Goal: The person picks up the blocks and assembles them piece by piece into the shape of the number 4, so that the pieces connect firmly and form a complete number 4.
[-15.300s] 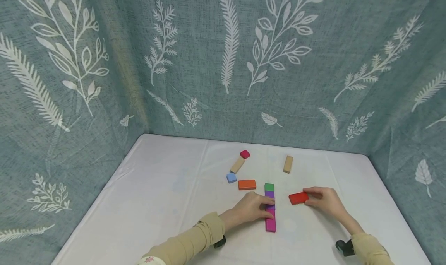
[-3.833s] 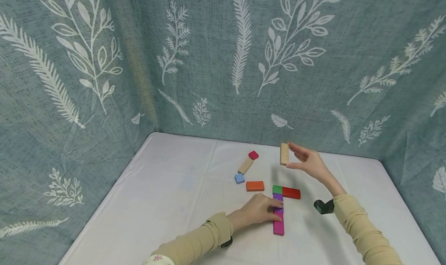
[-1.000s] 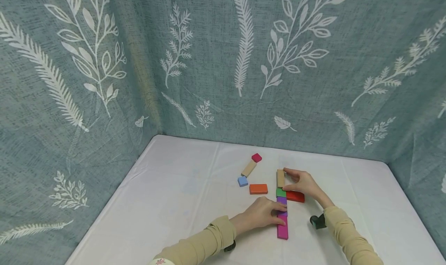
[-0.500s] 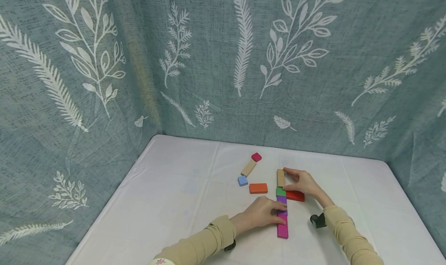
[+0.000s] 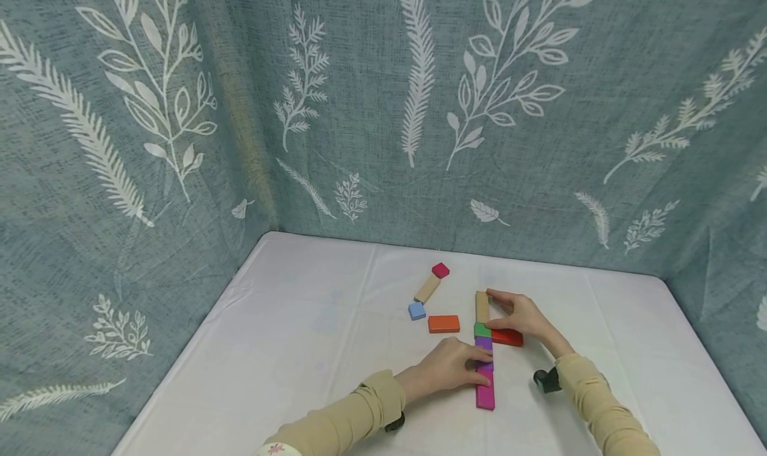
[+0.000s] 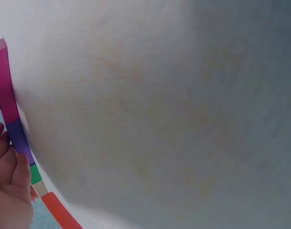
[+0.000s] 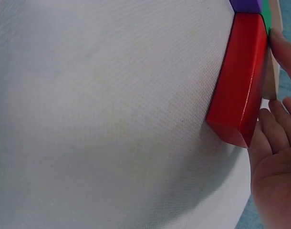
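- Backdrop: teal cloth (image 5: 371, 103) with white leaf prints.
- Table (image 5: 311, 296), white-covered.
- Left hand (image 5: 446, 366): thumb on the magenta oblong block (image 5: 486, 399), forefinger on the violet oblong block (image 5: 483, 343); whether it grips or merely presses cannot be told.
- Right hand (image 5: 522, 315): pinches the pale natural-wood oblong block (image 5: 482, 307) lengthwise, thumb at near end, fingertips at far end.
- Row, near to far: magenta, violet, green, pale wood, end to end.
- Red oblong block (image 5: 509, 338): sideways from the green, under the right hand.
- Orange oblong block (image 5: 444, 324): left of the row, apart.
- Second natural-wood oblong block (image 5: 428, 288): slanted, beyond the orange.
- Small blocks: green (image 5: 481, 331), beside right thumb; light blue (image 5: 417, 311) and crimson (image 5: 441, 270), at the slanted block's ends.
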A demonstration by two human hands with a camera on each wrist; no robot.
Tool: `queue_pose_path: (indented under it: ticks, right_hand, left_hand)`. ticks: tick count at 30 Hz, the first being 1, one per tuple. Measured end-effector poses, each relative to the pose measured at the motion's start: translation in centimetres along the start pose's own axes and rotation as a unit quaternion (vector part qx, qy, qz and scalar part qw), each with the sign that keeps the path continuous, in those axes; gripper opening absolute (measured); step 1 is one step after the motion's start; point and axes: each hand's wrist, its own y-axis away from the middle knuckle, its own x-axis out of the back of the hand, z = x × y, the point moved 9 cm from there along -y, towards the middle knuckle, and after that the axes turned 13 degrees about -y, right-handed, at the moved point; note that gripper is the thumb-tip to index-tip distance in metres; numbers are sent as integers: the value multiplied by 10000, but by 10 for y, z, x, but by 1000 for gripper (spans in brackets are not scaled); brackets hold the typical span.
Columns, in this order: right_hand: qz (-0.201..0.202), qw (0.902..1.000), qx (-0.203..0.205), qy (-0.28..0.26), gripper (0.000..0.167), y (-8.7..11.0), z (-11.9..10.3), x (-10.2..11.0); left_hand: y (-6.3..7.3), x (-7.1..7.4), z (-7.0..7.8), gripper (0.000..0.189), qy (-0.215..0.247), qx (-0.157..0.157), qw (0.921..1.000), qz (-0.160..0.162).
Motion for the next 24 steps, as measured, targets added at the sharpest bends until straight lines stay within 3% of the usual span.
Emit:
queue_pose_path:
  ticks: [16, 24]
  right_hand:
    - [-4, 10000, -24, 34, 75, 0, 0, 1]
    - [220, 9997, -29, -107, 71, 3, 2, 6]
  left_hand:
    - [0, 2, 0, 41, 39, -49, 10000, 54]
    - [1, 0, -1, 42, 96, 22, 9999, -71]
